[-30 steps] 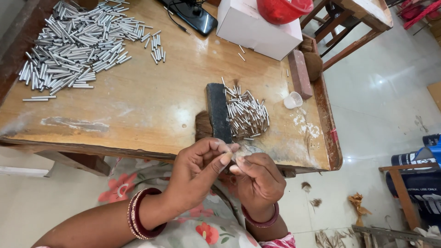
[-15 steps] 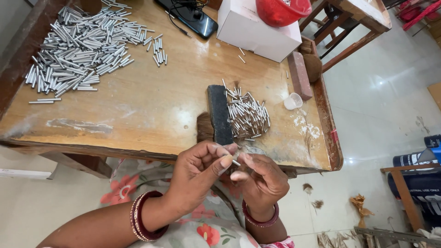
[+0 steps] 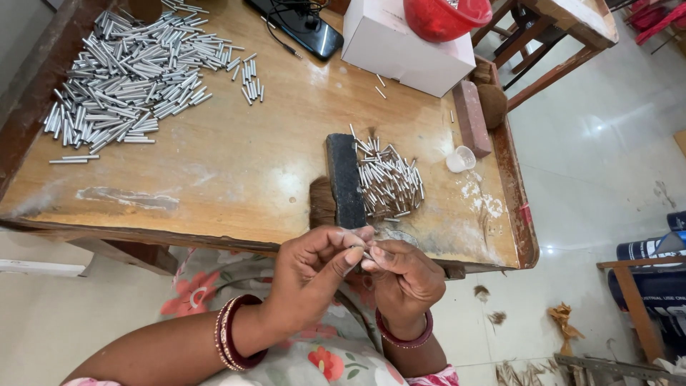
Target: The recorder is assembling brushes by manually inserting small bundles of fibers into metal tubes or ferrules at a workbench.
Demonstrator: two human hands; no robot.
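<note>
I see my left hand and right hand pinched together on one small metal tube, just below the black brush at the table's near edge.

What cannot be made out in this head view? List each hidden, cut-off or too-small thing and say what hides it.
- Small metal piece: mostly hidden between the fingertips of the left hand and right hand.
- Red bowl: cut off by the top edge, contents unseen.
- Brush: bristles partly hidden behind its dark block.
- Small clear cup: too small to tell its contents.
</note>
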